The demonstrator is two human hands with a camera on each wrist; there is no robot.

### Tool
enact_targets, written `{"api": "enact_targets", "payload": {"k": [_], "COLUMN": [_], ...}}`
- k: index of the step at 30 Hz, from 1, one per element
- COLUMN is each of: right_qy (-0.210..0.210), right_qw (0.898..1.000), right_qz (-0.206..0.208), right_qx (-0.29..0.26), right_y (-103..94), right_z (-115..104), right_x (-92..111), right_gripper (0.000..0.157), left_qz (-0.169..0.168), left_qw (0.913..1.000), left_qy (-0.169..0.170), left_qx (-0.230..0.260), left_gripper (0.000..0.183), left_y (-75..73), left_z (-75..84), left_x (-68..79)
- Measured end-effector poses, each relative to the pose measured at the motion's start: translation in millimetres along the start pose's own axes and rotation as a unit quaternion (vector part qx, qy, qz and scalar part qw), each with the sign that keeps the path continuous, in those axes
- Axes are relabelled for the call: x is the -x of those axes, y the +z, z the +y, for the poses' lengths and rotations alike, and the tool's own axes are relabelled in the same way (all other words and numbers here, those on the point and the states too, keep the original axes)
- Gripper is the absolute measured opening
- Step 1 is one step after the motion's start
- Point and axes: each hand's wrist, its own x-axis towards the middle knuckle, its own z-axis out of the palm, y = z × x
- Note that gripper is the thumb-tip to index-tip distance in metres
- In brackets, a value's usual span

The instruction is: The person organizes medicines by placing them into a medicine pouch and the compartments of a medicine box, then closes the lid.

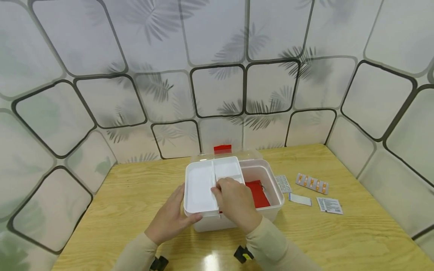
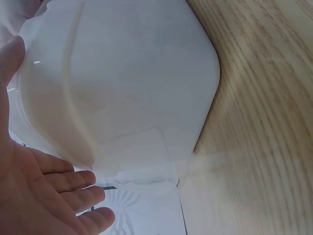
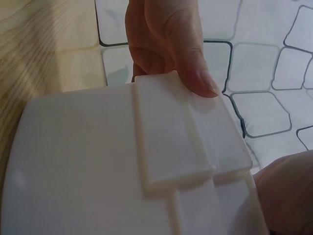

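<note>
A white medicine box (image 1: pixel 277 195) with a clear lid and red latch (image 1: pixel 222 149) stands on the table. Over its left part lies a white divided tray (image 1: pixel 200 184). My right hand (image 1: pixel 237 201) pinches the tray's divider from above with curled fingers. At the left front corner, my left hand (image 1: pixel 173 216) lays its thumb along the front edge. Its other fingers, fairly straight, reach along the left side, as the left wrist view shows with the palm of that hand (image 2: pixel 44 191). Inside the box's uncovered right part is a red pouch (image 1: pixel 258 194).
Right of the box lie a silvery blister pack (image 1: pixel 283 183), another with orange capsules (image 1: pixel 312 183), a small white packet (image 1: pixel 300 199) and a printed sachet (image 1: pixel 330 205). A patterned wall covering (image 1: pixel 220 90) borders the wooden table (image 1: pixel 135 188) at the back and sides.
</note>
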Motion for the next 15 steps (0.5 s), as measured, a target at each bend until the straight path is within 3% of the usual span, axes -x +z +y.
{"api": "enact_targets", "payload": {"k": [8,15], "right_qy": [0.017,0.010], "right_qw": [1.000,1.000], "right_qz": [-0.014,-0.012], "right_qx": [0.003,0.003], "right_y": [7.5,12.5], "right_z": [1.8,3.1], "right_x": [3.5,4.5], "right_gripper": [0.015,0.016], "left_qz": [-0.014,-0.022], "left_qw": [0.9998,0.9974], "left_qy": [-0.011,-0.067], "left_qx": [-0.002,-0.013], "left_gripper": [0.098,0.085], "left_y": [2.2,4.5], "left_z": [-3.1,-2.5], "left_x": [2.5,3.4]}}
